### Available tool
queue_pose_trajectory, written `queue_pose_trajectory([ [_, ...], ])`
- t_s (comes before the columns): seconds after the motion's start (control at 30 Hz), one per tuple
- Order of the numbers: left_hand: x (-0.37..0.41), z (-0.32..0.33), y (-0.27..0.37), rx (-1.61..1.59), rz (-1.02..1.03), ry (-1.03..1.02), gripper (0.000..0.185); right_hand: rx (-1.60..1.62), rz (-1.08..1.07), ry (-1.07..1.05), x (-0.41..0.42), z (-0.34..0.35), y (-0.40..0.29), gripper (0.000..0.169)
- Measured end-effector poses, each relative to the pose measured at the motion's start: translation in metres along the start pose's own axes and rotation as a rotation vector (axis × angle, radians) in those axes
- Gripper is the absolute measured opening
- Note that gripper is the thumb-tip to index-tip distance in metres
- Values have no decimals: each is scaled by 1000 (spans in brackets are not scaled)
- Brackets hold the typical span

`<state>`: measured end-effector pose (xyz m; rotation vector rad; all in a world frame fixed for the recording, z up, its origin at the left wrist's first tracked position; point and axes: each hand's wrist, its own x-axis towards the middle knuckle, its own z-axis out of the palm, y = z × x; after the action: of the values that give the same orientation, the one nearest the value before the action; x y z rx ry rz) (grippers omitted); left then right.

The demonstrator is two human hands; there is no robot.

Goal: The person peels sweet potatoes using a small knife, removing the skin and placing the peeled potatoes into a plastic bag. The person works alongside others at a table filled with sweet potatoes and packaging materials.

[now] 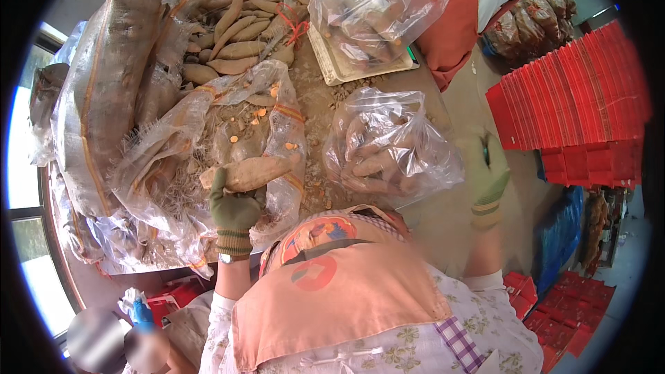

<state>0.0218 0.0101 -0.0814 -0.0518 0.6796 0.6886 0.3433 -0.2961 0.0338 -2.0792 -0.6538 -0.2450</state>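
Observation:
My left hand (pixel 236 210), in a green knit glove with a striped cuff, grips a large, soil-dusted sweet potato (pixel 254 174). The tuber lies crosswise over an opened woven plastic sack (pixel 284 130), where small orange cut slices (pixel 260 112) are scattered. My right hand (pixel 487 171), gloved the same way, is off to the right and blurred by motion. A small dark thing (pixel 486 150) shows at its fingers, too smeared to identify. Between the hands stands a clear plastic bag (pixel 389 148) of sweet potatoes, nearer to my right hand.
Beyond it, another filled clear bag (pixel 363 15) rests on a weighing scale (pixel 335 70). A sweet potato heap (pixel 239 36) lies at the back, beside a full woven sack (pixel 106 93). Red stacked crates (pixel 571 93) stand right. Other people work behind the table and at lower left.

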Motion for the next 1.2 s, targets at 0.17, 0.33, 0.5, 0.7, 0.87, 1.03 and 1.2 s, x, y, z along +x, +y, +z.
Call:
queue_pose_trajectory([
  [0.17,18,-15,8,159,20,87,53,3,72,-66,11,44,-21,23],
  [0.33,40,-39,25,417,115,-54,41,-7,183,-496,37,89,17,24],
  [0.5,41,-64,45,469,201,-75,35,262,-136,-520,-31,120,-46,24],
  [0.7,1,-11,36,537,-76,-260,54,255,-387,-727,-88,144,-59,31],
  [0.87,-10,10,13,465,-274,-438,69,80,-208,-672,-45,52,-79,43],
  [1.03,-36,85,-34,621,-289,-531,88,-194,-212,-325,-22,18,-32,80],
  [1.2,-10,108,-57,682,-470,-464,75,-523,-190,-525,-37,40,19,83],
])
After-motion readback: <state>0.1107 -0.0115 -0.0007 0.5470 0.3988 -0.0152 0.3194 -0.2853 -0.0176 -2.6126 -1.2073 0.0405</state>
